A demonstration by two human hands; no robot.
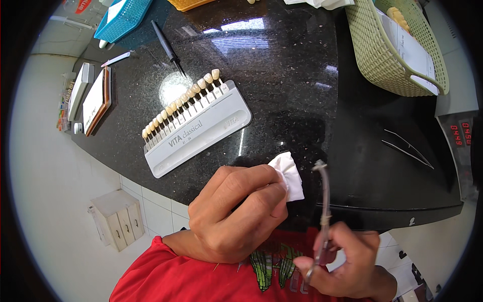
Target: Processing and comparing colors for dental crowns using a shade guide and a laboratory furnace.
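My left hand [236,206] is closed in a pinch on a folded white tissue [291,178], which sticks out past the fingertips; anything inside the folds is hidden. To its right, my right hand [347,261] grips a long, thin metal tool, a hemostat by its look [325,201], blurred by motion. Its shaft points up and away from me, with a small pale bit at the tip, apart from the tissue. Beyond my left hand lies a grey dental shade guide [201,133] with a row of tooth-coloured tabs along its far edge.
A dark pen-like tool [166,45] lies behind the shade guide. Tweezers [410,148] rest on the right of the black speckled counter [287,100]. A green basket [387,65] stands far right, a blue basket [123,22] far left. Notebooks [95,98] sit near the left edge.
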